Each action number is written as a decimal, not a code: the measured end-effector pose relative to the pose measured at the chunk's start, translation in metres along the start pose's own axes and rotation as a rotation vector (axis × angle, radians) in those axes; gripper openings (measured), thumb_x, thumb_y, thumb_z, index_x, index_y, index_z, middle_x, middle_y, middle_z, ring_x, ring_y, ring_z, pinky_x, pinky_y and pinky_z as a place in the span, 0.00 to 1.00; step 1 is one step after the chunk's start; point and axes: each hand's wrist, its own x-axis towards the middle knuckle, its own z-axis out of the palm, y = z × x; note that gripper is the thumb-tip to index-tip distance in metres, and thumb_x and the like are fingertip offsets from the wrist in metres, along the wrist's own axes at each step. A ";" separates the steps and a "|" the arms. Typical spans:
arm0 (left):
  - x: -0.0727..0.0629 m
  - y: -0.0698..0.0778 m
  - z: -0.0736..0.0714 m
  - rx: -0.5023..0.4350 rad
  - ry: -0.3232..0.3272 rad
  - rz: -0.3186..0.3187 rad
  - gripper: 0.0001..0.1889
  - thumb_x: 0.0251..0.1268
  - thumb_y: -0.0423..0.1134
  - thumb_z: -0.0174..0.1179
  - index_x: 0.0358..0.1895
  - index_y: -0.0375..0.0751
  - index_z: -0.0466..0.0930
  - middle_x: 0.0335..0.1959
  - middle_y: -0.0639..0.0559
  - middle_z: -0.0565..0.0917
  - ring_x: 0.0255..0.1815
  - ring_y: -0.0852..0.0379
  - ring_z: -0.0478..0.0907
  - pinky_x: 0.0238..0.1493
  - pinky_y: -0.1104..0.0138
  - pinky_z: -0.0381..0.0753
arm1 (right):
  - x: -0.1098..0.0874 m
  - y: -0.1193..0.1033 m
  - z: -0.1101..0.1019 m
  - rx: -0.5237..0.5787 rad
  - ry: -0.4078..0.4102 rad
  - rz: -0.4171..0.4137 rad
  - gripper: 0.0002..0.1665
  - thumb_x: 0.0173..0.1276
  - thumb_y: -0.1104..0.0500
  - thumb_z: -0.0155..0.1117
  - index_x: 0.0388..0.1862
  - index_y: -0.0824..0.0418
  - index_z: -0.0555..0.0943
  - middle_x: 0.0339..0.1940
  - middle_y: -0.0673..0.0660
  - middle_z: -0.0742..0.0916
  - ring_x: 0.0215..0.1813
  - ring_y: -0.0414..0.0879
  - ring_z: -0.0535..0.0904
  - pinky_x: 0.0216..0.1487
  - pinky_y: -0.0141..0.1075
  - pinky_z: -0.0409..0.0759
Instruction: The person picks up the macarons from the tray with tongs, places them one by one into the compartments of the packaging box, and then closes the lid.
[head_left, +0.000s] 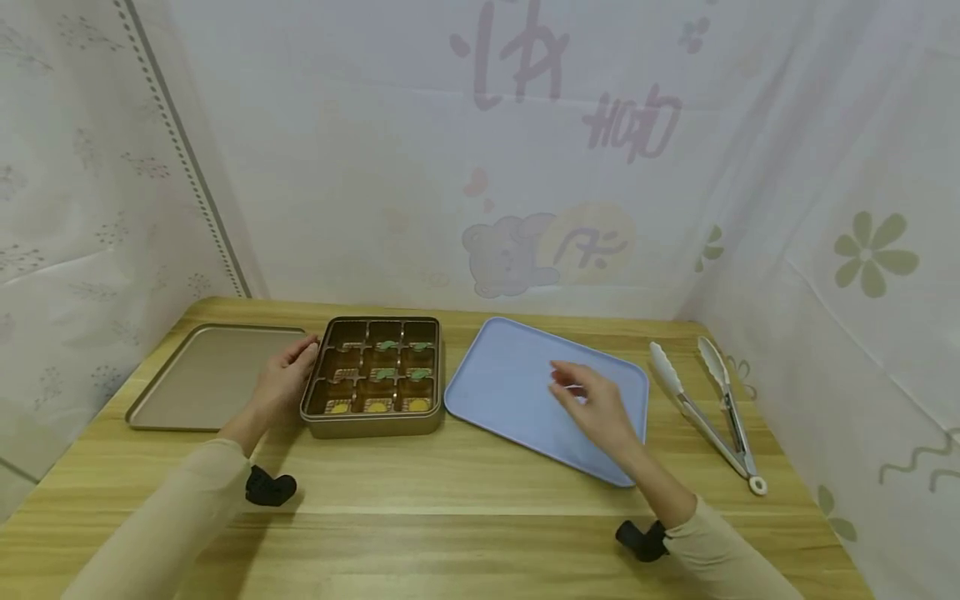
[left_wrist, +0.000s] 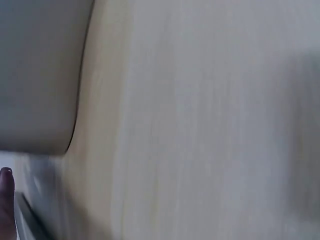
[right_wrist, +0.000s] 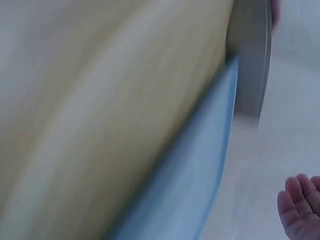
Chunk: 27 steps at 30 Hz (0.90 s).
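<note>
A dark gold pan split into square compartments sits on the wooden table. Small pieces with green, yellow or brown tops lie in it. My left hand rests against the pan's left wall with relaxed fingers. To the pan's right lies a light blue tray, which holds nothing. My right hand hovers over the blue tray, fingers loose and holding nothing. The left wrist view is blurred and shows one fingertip and bare table. The right wrist view is also blurred, showing the blue tray's edge and fingertips.
A flat gold baking sheet lies left of the pan, close to the left hand. White-tipped metal tongs lie at the far right. Patterned curtains close off the back and both sides. Bare wood runs along the front.
</note>
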 end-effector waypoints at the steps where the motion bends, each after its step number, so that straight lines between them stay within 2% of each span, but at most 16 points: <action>1: -0.002 0.000 -0.005 0.000 -0.003 0.010 0.32 0.77 0.50 0.35 0.73 0.32 0.47 0.72 0.33 0.53 0.71 0.37 0.54 0.68 0.58 0.63 | 0.001 -0.010 0.015 0.066 -0.055 -0.003 0.18 0.60 0.71 0.65 0.50 0.74 0.79 0.39 0.66 0.86 0.40 0.56 0.84 0.39 0.39 0.85; 3: -0.007 -0.002 -0.017 0.004 -0.008 0.045 0.32 0.77 0.48 0.35 0.73 0.28 0.47 0.71 0.30 0.54 0.71 0.38 0.55 0.65 0.67 0.67 | 0.002 -0.030 0.045 0.165 -0.179 0.010 0.17 0.63 0.68 0.63 0.51 0.73 0.79 0.40 0.65 0.87 0.41 0.54 0.84 0.40 0.33 0.84; 5: -0.013 -0.005 -0.030 0.030 0.017 0.081 0.31 0.77 0.47 0.36 0.71 0.25 0.49 0.69 0.33 0.61 0.68 0.51 0.65 0.59 0.78 0.71 | 0.002 -0.050 0.072 0.251 -0.311 0.042 0.17 0.66 0.66 0.61 0.52 0.73 0.78 0.41 0.65 0.87 0.42 0.53 0.84 0.41 0.29 0.83; 7: -0.019 -0.009 -0.044 0.048 0.060 0.113 0.30 0.77 0.45 0.39 0.69 0.21 0.52 0.62 0.49 0.74 0.59 0.68 0.73 0.50 0.84 0.73 | 0.001 -0.068 0.097 0.335 -0.438 0.096 0.18 0.67 0.64 0.60 0.53 0.72 0.78 0.43 0.64 0.86 0.43 0.49 0.84 0.42 0.26 0.82; 8: -0.023 -0.011 -0.051 0.048 0.072 0.128 0.30 0.76 0.44 0.40 0.68 0.20 0.53 0.57 0.58 0.77 0.53 0.75 0.73 0.47 0.86 0.73 | 0.001 -0.076 0.108 0.368 -0.494 0.119 0.18 0.68 0.63 0.59 0.54 0.71 0.78 0.43 0.64 0.86 0.43 0.47 0.84 0.41 0.25 0.81; 10: -0.030 -0.016 -0.065 0.035 0.108 0.142 0.30 0.76 0.42 0.43 0.67 0.19 0.54 0.46 0.76 0.76 0.44 0.86 0.70 0.42 0.88 0.72 | 0.000 -0.091 0.128 0.456 -0.589 0.182 0.19 0.69 0.62 0.58 0.56 0.71 0.77 0.45 0.64 0.86 0.44 0.44 0.83 0.41 0.24 0.80; 12: -0.037 -0.021 -0.079 0.021 0.142 0.138 0.29 0.75 0.41 0.45 0.67 0.19 0.56 0.39 0.86 0.72 0.40 0.88 0.70 0.40 0.88 0.73 | 0.000 -0.105 0.146 0.556 -0.656 0.248 0.20 0.71 0.62 0.56 0.58 0.71 0.75 0.47 0.66 0.85 0.45 0.43 0.83 0.43 0.25 0.80; 15: -0.046 -0.025 -0.096 0.013 0.194 0.107 0.28 0.73 0.41 0.47 0.68 0.24 0.58 0.37 0.87 0.73 0.38 0.88 0.72 0.38 0.89 0.72 | 0.000 -0.122 0.169 0.683 -0.698 0.316 0.21 0.71 0.64 0.54 0.60 0.74 0.73 0.49 0.69 0.83 0.46 0.47 0.84 0.45 0.28 0.82; 17: -0.051 -0.028 -0.105 0.074 0.250 0.081 0.28 0.73 0.42 0.48 0.67 0.25 0.61 0.36 0.89 0.72 0.36 0.90 0.70 0.36 0.90 0.71 | 0.000 -0.131 0.183 0.725 -0.698 0.345 0.21 0.71 0.65 0.53 0.61 0.74 0.72 0.49 0.68 0.83 0.47 0.48 0.84 0.46 0.28 0.81; 22: -0.059 -0.032 -0.122 0.251 0.332 0.013 0.29 0.73 0.45 0.47 0.66 0.24 0.62 0.34 0.89 0.68 0.34 0.92 0.63 0.32 0.90 0.69 | 0.002 -0.149 0.220 0.736 -0.704 0.410 0.24 0.72 0.64 0.52 0.64 0.72 0.69 0.53 0.62 0.82 0.51 0.42 0.81 0.48 0.24 0.78; 25: -0.062 -0.035 -0.129 0.305 0.350 -0.025 0.29 0.73 0.46 0.46 0.66 0.25 0.62 0.34 0.87 0.67 0.33 0.90 0.60 0.31 0.89 0.68 | 0.004 -0.157 0.241 0.738 -0.694 0.463 0.26 0.73 0.61 0.52 0.66 0.69 0.67 0.55 0.59 0.81 0.54 0.39 0.78 0.51 0.24 0.77; 27: -0.064 -0.036 -0.134 0.344 0.347 -0.052 0.29 0.73 0.47 0.45 0.67 0.25 0.62 0.36 0.80 0.71 0.34 0.89 0.59 0.30 0.88 0.68 | 0.007 -0.162 0.254 0.727 -0.666 0.503 0.27 0.73 0.59 0.53 0.67 0.67 0.66 0.56 0.56 0.80 0.56 0.40 0.77 0.53 0.25 0.76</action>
